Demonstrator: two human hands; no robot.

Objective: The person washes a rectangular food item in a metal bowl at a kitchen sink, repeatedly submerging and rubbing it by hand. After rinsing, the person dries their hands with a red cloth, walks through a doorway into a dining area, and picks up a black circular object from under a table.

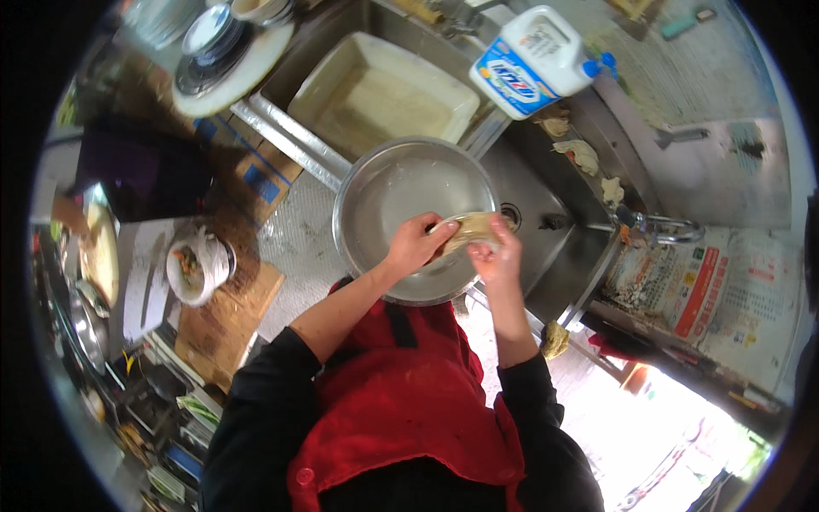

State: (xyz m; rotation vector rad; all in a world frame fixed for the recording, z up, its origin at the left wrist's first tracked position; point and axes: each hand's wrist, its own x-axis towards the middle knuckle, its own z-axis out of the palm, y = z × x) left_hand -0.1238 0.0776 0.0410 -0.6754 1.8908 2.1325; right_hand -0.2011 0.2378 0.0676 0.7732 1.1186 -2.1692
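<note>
Above the right side of a round stainless steel basin, both hands hold a tan, curved item with a pale edge. It looks like a small dish, though blur leaves its exact kind unclear. My left hand grips its left end, thumb on top. At the other end, the fingers of my right hand curl around it, and part of that hand is blurred. The basin straddles the front of the sink divider, against my red apron.
A white plastic tub sits in the rear sink compartment. A white jug with a blue label stands beside it. The faucet is at right. Stacked dishes and a lined scrap bucket are left; another person's hand shows far left.
</note>
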